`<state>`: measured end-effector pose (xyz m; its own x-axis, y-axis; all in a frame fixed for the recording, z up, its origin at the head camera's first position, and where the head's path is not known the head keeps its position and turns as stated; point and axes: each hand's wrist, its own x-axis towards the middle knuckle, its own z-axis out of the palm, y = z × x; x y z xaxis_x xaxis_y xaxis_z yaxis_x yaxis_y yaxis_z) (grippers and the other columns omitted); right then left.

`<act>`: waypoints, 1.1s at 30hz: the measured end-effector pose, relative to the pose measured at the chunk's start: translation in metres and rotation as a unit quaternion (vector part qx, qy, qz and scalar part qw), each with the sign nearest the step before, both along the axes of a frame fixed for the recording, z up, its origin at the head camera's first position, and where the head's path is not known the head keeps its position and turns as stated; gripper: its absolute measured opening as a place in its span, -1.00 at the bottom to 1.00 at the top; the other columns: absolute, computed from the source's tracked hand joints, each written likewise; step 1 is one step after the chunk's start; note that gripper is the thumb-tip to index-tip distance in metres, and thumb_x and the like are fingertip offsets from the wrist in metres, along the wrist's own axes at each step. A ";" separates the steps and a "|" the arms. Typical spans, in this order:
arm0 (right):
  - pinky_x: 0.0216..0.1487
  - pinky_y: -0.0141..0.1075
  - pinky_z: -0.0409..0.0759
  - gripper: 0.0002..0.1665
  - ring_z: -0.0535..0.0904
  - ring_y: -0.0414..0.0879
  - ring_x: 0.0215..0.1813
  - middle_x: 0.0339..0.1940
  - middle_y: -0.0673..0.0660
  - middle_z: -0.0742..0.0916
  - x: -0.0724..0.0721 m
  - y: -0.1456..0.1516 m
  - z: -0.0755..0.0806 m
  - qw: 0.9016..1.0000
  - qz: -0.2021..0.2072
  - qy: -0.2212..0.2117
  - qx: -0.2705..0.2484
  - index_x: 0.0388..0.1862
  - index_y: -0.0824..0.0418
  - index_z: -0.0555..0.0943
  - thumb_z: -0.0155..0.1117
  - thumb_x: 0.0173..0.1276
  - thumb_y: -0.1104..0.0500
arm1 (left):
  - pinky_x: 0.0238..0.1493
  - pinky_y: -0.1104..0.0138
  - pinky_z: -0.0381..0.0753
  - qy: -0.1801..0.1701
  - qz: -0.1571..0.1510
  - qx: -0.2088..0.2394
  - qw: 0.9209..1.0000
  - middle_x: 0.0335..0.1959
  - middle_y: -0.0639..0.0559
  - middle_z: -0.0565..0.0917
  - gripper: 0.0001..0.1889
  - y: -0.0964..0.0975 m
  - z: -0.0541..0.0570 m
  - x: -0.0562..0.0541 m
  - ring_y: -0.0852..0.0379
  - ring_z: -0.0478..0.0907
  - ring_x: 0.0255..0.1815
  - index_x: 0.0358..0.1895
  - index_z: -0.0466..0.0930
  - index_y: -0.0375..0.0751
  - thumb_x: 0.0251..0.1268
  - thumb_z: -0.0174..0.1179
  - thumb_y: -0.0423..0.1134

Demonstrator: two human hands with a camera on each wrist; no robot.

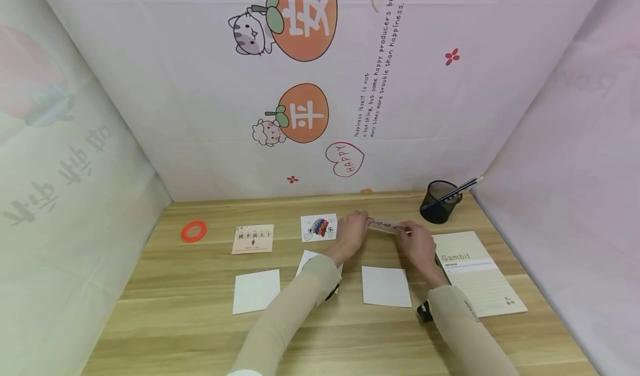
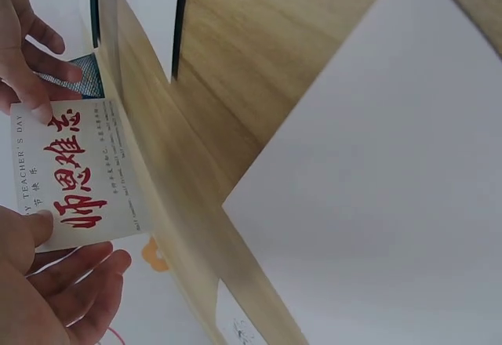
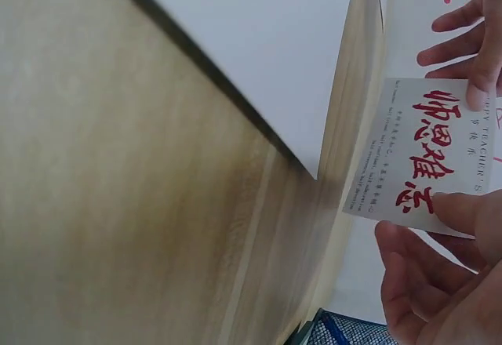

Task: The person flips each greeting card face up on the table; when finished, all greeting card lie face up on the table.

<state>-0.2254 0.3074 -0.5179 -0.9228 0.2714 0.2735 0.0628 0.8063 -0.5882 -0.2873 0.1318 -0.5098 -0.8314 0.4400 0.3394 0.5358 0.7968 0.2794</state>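
Both hands hold a small printed greeting card (image 2: 118,172) with red Chinese lettering, raised near the back of the table and tilted. My left hand (image 1: 352,234) pinches one end, thumb on the printed face and fingers behind. The opposite end is pinched by my right hand (image 1: 417,245) in the same way. In the head view the card (image 1: 384,225) looks thin, seen almost edge-on. Just left of my left hand lies a card with a colourful drawing (image 1: 320,227). A blank white card (image 1: 386,286) lies below, between the forearms.
An orange-red ring (image 1: 193,231) and a pinkish printed card (image 1: 252,239) lie on the left. Another white card (image 1: 256,291) is nearer; one more (image 1: 306,260) is partly under my left forearm. A black mesh cup (image 1: 435,212) with pencils and a notebook (image 1: 475,279) stand right.
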 end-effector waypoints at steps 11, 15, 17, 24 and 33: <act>-0.34 -0.05 0.55 -0.74 0.65 0.13 -0.29 -0.28 0.29 0.74 -0.002 0.003 -0.001 0.999 -0.014 0.014 -0.030 -0.22 0.34 0.66 0.28 0.35 0.12 | -0.57 0.41 0.45 -0.028 0.009 0.037 0.999 -0.50 0.15 0.62 -0.77 -0.003 0.005 0.000 0.28 0.48 -0.55 -0.35 0.57 -0.05 0.44 0.07 -0.05; -0.20 0.01 0.58 -0.75 0.66 0.17 -0.20 -0.22 0.34 0.73 0.000 0.004 -0.001 0.998 0.000 0.014 -0.054 -0.16 0.39 0.65 0.27 0.35 0.19 | -0.61 0.45 0.38 -0.038 0.006 0.077 0.996 -0.51 0.15 0.61 -0.78 -0.005 0.005 -0.001 0.30 0.42 -0.59 -0.34 0.59 -0.08 0.44 0.08 -0.07; -0.17 0.01 0.59 -0.75 0.65 0.18 -0.17 -0.19 0.35 0.72 0.001 0.004 -0.001 0.998 0.006 0.014 -0.065 -0.13 0.41 0.64 0.27 0.34 0.22 | -0.61 0.45 0.37 -0.046 0.004 0.097 0.994 -0.53 0.14 0.60 -0.77 -0.006 0.006 -0.001 0.29 0.42 -0.60 -0.35 0.59 -0.09 0.44 0.07 -0.08; -0.22 -0.09 0.59 -0.80 0.65 0.13 -0.24 -0.25 0.33 0.73 0.001 0.006 -0.005 0.995 0.014 0.043 -0.085 -0.18 0.41 0.66 0.31 0.26 0.30 | -0.55 0.39 0.36 -0.098 0.022 0.161 0.982 -0.57 0.13 0.54 -0.74 -0.007 0.004 -0.005 0.23 0.40 -0.57 -0.35 0.60 -0.12 0.43 0.08 -0.06; -0.33 -0.38 0.53 -0.78 0.62 0.04 -0.26 -0.25 0.29 0.73 0.003 0.006 -0.005 0.989 -0.016 0.028 -0.147 -0.13 0.38 0.67 0.28 0.31 0.26 | -0.47 0.40 0.45 -0.195 0.040 0.273 0.941 -0.42 0.07 0.63 -0.60 -0.005 0.001 -0.003 0.23 0.47 -0.52 0.17 0.49 -0.29 0.39 0.16 -0.12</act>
<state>-0.2225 0.3138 -0.5227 -0.8983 0.3750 0.2288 0.0457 0.5977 -0.8004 -0.2907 0.1272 -0.5084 -0.9625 0.2196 0.1592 0.2525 0.5106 0.8219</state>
